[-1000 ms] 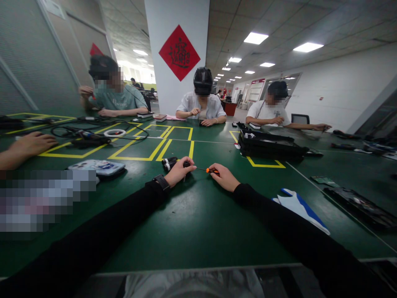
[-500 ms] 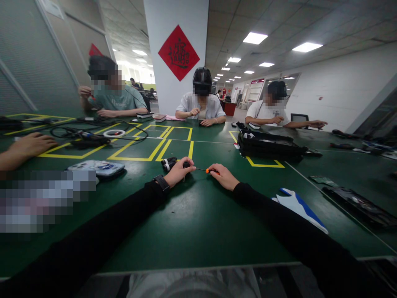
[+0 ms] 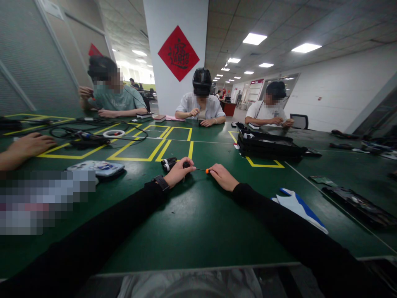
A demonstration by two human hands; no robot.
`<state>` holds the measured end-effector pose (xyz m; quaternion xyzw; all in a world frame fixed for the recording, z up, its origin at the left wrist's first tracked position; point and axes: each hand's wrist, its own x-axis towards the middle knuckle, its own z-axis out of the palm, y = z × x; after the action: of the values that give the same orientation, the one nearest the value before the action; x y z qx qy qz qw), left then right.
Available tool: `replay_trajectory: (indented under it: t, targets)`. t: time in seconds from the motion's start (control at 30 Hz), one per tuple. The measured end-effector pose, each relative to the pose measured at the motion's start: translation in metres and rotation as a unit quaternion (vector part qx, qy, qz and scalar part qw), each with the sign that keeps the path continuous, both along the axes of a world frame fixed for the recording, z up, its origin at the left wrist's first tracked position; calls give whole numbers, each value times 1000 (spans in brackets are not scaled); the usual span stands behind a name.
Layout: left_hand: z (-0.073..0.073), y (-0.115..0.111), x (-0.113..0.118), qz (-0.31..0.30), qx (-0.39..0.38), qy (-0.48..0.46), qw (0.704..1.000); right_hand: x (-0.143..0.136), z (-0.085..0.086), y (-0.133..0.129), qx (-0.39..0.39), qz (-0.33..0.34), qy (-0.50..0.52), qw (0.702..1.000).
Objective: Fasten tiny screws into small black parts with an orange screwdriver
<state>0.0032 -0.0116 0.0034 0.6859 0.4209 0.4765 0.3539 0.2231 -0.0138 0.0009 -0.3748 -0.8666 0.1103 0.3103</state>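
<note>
My right hand (image 3: 223, 176) is closed around the handle of a screwdriver (image 3: 207, 171) with an orange collar. Its thin shaft points left, to the fingers of my left hand (image 3: 178, 172). Those fingers are pinched on a small black part (image 3: 186, 164), mostly covered, so its kind does not show. Whether the screwdriver's tip sits in the part or only meets it, I cannot tell. Just beyond my left wrist lie black cylindrical pieces with white bands (image 3: 169, 163).
A blue and white glove (image 3: 299, 209) lies right of my right forearm. Black trays (image 3: 269, 145) are stacked at the back right, an opened device (image 3: 359, 205) nearer. Cables (image 3: 93, 136) and a white ring (image 3: 113, 133) lie left. A co-worker's hand (image 3: 34, 145) rests there; several people sit around.
My right fingers have rolled on the screwdriver handle, covering more of its orange. My left hand has stayed in place. The person at the far right has drawn an outstretched arm back in.
</note>
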Motion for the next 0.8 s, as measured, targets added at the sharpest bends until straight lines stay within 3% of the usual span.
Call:
replay_trajectory:
  t: [0.17, 0.33, 0.57, 0.8]
  targets:
    - [0, 0, 0, 4, 1, -6, 1000, 2, 4, -4, -25, 17, 13, 999]
    - [1, -1, 0, 1, 9, 0, 1000, 0, 1, -1, -45, -5, 49, 998]
    - [0, 0, 0, -3, 11, 21, 1000, 1, 1, 3, -117, 0, 105, 988]
    - [-1, 1, -1, -5, 16, 18, 1000, 0, 5, -4, -107, 1, 146, 983]
